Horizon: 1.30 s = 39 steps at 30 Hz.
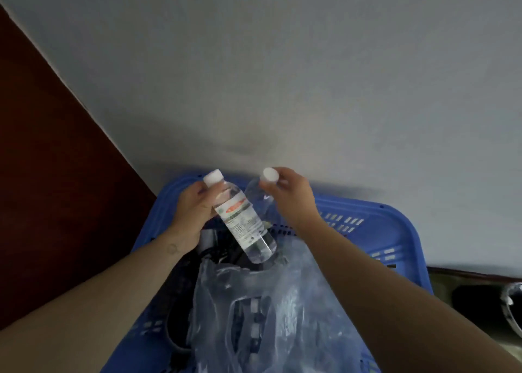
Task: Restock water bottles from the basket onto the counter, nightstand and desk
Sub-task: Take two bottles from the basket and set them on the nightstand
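Observation:
A blue plastic basket (pixel 395 231) with slotted walls sits below me against a pale wall. My left hand (pixel 195 206) grips the neck of a clear water bottle (pixel 243 223) with a white cap and a white, red and green label, tilted above the basket. My right hand (pixel 291 194) pinches the white-capped top of a second clear water bottle (pixel 258 200), whose body lies partly behind the first bottle. Both bottles hang over the basket's far end.
A crumpled clear plastic bag (pixel 268 310) fills the near part of the basket over dark items (pixel 180 302). A dark reddish-brown wooden panel (pixel 50 175) stands at left. At lower right a dark ledge holds a shiny object (pixel 511 302).

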Tool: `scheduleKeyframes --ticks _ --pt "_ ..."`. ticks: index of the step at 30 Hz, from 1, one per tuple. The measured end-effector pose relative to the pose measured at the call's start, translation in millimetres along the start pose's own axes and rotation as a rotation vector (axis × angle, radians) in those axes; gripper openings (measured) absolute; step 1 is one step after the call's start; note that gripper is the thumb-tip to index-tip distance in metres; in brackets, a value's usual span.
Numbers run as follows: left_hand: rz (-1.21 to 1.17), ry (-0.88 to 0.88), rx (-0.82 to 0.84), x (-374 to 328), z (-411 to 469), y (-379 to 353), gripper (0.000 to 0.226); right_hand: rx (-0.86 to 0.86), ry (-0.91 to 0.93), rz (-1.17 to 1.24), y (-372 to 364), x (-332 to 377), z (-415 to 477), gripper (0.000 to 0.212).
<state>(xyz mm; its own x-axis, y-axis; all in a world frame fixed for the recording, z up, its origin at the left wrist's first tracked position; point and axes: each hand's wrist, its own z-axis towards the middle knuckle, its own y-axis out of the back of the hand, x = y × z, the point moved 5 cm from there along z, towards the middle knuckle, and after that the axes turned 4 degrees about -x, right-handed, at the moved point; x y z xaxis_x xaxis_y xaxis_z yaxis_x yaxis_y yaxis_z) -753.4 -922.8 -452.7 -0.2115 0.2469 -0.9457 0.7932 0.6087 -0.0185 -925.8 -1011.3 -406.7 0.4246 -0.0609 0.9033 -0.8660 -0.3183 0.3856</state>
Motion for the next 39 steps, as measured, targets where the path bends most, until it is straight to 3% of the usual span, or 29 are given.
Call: scheduleKeyframes --ticks 4,9,12,16,19,22,26,30,35,39 --pt "-0.396 0.107 0.102 -65 -4 -34 0.032 -0.116 0.077 0.224 42 64 0 0.021" --pt "-0.766 0.227 0.312 -143 -37 -83 0.038 -0.334 0.133 0.664 109 125 -18 0.019" --pt "-0.849 0.315 0.380 -175 -59 -106 0.029 -0.484 0.018 0.998 154 138 -32 0.033" --pt "-0.914 0.382 0.389 -210 -93 -130 0.072 -0.439 -0.087 1.365 195 141 -63 0.043" --pt "-0.784 0.343 0.490 -226 -124 -147 0.058 -0.438 -0.150 1.462 221 138 -90 0.049" --pt "-0.637 0.312 0.577 -229 -157 -167 0.034 -0.417 -0.204 1.459 243 137 -123 0.045" --pt "-0.468 0.208 0.793 -243 -204 -201 0.024 -0.436 -0.084 1.283 283 136 -178 0.042" --pt "-0.123 -0.027 0.921 -252 -263 -245 0.038 -0.571 0.006 1.042 328 135 -242 0.042" --pt "-0.027 -0.111 1.097 -247 -363 -296 0.037 -0.750 0.018 0.885 378 126 -337 0.039" --pt "0.009 -0.199 1.284 -232 -452 -331 0.019 -0.914 -0.040 0.704 421 106 -423 0.045"
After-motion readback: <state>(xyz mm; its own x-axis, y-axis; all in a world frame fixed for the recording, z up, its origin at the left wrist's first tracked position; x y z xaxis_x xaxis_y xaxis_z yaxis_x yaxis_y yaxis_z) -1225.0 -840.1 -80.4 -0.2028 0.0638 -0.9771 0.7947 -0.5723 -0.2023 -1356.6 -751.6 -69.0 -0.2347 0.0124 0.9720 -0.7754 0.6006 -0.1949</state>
